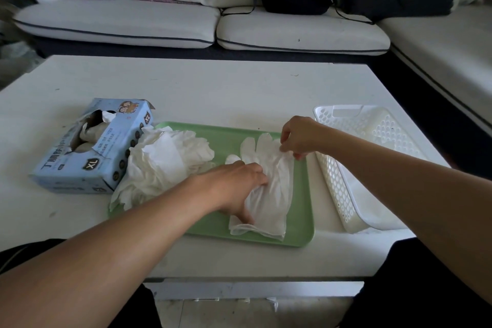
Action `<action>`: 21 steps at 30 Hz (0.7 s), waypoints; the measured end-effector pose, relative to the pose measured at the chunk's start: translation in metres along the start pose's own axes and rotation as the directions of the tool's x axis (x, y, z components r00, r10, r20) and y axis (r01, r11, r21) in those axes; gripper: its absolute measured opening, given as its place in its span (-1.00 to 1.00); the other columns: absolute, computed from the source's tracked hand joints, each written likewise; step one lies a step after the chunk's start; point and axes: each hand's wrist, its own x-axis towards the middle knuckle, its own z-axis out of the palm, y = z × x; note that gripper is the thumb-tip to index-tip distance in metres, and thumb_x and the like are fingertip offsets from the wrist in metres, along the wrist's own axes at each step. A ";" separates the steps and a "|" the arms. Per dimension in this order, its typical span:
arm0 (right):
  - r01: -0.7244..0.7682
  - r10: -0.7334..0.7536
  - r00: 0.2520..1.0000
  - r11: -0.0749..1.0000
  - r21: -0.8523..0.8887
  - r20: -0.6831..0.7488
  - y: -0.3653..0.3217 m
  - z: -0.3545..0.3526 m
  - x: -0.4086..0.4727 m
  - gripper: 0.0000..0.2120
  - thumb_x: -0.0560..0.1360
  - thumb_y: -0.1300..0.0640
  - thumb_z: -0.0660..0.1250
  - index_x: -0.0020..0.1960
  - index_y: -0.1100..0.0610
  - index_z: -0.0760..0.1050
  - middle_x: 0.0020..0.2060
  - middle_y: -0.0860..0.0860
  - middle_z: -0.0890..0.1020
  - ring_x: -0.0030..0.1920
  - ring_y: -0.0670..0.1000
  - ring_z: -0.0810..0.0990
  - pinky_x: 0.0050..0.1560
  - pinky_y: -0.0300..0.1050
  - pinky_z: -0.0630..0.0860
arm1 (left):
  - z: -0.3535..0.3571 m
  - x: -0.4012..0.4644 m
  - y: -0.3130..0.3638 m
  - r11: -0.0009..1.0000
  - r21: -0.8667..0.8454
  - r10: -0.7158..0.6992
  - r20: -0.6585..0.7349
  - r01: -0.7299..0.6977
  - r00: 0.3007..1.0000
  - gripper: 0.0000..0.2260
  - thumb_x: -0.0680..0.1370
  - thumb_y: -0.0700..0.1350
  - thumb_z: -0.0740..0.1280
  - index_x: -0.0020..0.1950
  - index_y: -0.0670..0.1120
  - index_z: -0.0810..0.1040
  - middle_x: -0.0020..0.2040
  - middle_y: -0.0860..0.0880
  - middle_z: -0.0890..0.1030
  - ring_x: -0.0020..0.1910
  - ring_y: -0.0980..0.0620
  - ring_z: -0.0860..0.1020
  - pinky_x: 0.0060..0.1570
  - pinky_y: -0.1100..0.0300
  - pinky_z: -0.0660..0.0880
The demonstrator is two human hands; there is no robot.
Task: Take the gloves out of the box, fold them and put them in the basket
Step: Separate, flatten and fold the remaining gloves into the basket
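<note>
A white glove (269, 176) lies flat, fingers pointing away, on the tray's right half. A crumpled heap of gloves (162, 165) covers the tray's left end beside the blue box (90, 146). The white basket (372, 168) stands at the bench's right edge.

Left hand (239, 184) presses flat, right hand (299, 138) pinches

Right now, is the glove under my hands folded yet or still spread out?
Spread out. The glove lies flat on the green tray, fingers extended, with the left hand pressing it.
</note>
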 end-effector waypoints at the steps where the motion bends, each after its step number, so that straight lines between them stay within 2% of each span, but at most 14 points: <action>1: 0.012 -0.012 1.000 1.000 -0.006 -0.017 0.000 -0.001 0.000 -0.83 0.54 0.19 0.37 0.07 0.27 0.62 -0.32 0.13 0.69 -0.29 0.06 0.70 -0.18 -0.35 0.50 | 0.000 0.000 0.000 1.000 0.009 0.008 0.008 -0.008 1.000 -0.21 0.35 0.21 0.59 0.50 0.08 0.36 0.34 0.10 0.41 0.27 -0.02 0.45 0.25 -0.02 0.48; 2: 0.033 -0.034 0.999 0.999 -0.029 -0.028 0.001 -0.001 0.001 -0.81 0.54 0.15 0.40 0.06 0.26 0.63 -0.37 0.08 0.65 -0.36 0.02 0.64 -0.19 -0.34 0.49 | 0.000 0.000 -0.001 1.000 0.019 0.012 0.018 -0.013 1.000 -0.20 0.35 0.21 0.59 0.51 0.09 0.35 0.35 0.10 0.39 0.27 -0.03 0.44 0.25 -0.03 0.48; 4: 0.078 -0.083 0.996 0.989 -0.126 -0.041 0.002 0.003 0.002 -0.78 0.54 0.10 0.43 0.07 0.24 0.65 -0.40 -0.01 0.58 -0.35 -0.02 0.56 -0.09 -0.23 0.52 | -0.001 0.001 0.000 0.999 0.032 0.006 0.042 -0.008 0.999 -0.18 0.35 0.22 0.59 0.53 0.13 0.32 0.39 0.11 0.35 0.31 -0.04 0.41 0.27 -0.05 0.47; 6: 0.096 -0.101 0.995 0.979 -0.180 -0.018 0.001 0.004 0.000 -0.76 0.51 0.09 0.47 0.06 0.24 0.66 -0.40 -0.04 0.57 -0.25 0.01 0.60 0.02 -0.18 0.55 | -0.001 0.001 0.000 1.000 0.029 -0.003 0.061 0.002 0.998 -0.17 0.36 0.21 0.58 0.56 0.16 0.29 0.45 0.10 0.29 0.36 -0.05 0.37 0.29 -0.05 0.46; 7: 0.079 -0.079 0.997 0.981 -0.176 0.008 0.000 0.004 0.000 -0.75 0.49 0.09 0.49 0.05 0.25 0.66 -0.36 0.00 0.64 -0.22 0.04 0.65 0.00 -0.16 0.57 | -0.001 0.001 0.000 1.000 0.027 -0.005 0.065 0.003 0.998 -0.16 0.36 0.21 0.58 0.56 0.17 0.28 0.47 0.09 0.27 0.38 -0.06 0.36 0.30 -0.06 0.46; 10: 0.042 -0.029 0.995 0.990 -0.137 0.095 -0.001 0.008 0.002 -0.79 0.44 0.15 0.54 0.00 0.24 0.65 -0.20 0.13 0.73 -0.22 0.09 0.72 -0.20 -0.18 0.60 | -0.001 0.000 0.000 1.000 0.027 -0.007 0.058 0.006 0.998 -0.15 0.37 0.21 0.58 0.57 0.16 0.27 0.48 0.09 0.26 0.38 -0.07 0.37 0.30 -0.07 0.46; 13: 0.044 -0.043 0.999 0.972 -0.230 0.009 0.000 0.013 0.004 -0.97 0.43 0.27 0.44 -0.13 0.21 0.61 -0.26 0.08 0.66 -0.30 0.05 0.63 -0.28 -0.17 0.59 | -0.001 0.000 0.002 0.999 0.036 -0.013 0.062 0.011 0.998 -0.15 0.38 0.21 0.57 0.58 0.15 0.24 0.51 0.07 0.23 0.41 -0.08 0.34 0.34 -0.06 0.44; 16: 0.037 -0.066 0.993 0.960 -0.277 -0.096 0.004 0.020 0.011 -0.79 0.41 0.36 0.29 -0.36 0.17 0.40 -0.41 0.06 0.47 -0.36 0.06 0.52 -0.46 -0.22 0.39 | -0.001 -0.001 0.003 0.999 0.041 -0.031 0.064 0.029 0.997 -0.14 0.39 0.22 0.56 0.59 0.16 0.21 0.53 0.04 0.22 0.44 -0.09 0.31 0.35 -0.08 0.43; 17: 0.039 -0.072 0.990 0.966 -0.256 -0.122 0.006 0.020 0.014 -0.81 0.40 0.36 0.28 -0.35 0.17 0.39 -0.38 0.07 0.48 -0.30 0.09 0.56 -0.45 -0.22 0.39 | -0.001 -0.001 0.004 0.999 0.039 -0.040 0.067 0.038 0.997 -0.14 0.39 0.23 0.55 0.59 0.17 0.21 0.52 0.03 0.23 0.44 -0.09 0.30 0.35 -0.08 0.43; 19: 0.067 -0.107 0.982 0.967 -0.246 -0.154 0.005 0.018 0.017 -0.96 0.41 0.30 0.33 -0.18 0.19 0.53 -0.20 0.08 0.59 -0.16 0.13 0.62 -0.31 -0.15 0.55 | -0.001 -0.001 0.004 0.998 0.038 -0.051 0.071 0.049 0.996 -0.14 0.39 0.24 0.55 0.58 0.19 0.21 0.50 0.01 0.25 0.42 -0.09 0.30 0.34 -0.09 0.44; 21: 0.114 -0.146 0.980 0.969 -0.218 -0.139 0.004 0.018 0.018 -0.88 0.45 0.16 0.42 -0.02 0.13 0.59 -0.10 0.02 0.60 -0.09 0.08 0.60 -0.14 -0.11 0.56 | -0.002 -0.001 0.004 0.998 0.038 -0.057 0.075 0.054 0.996 -0.13 0.38 0.25 0.55 0.59 0.20 0.20 0.50 -0.01 0.26 0.43 -0.10 0.30 0.34 -0.09 0.43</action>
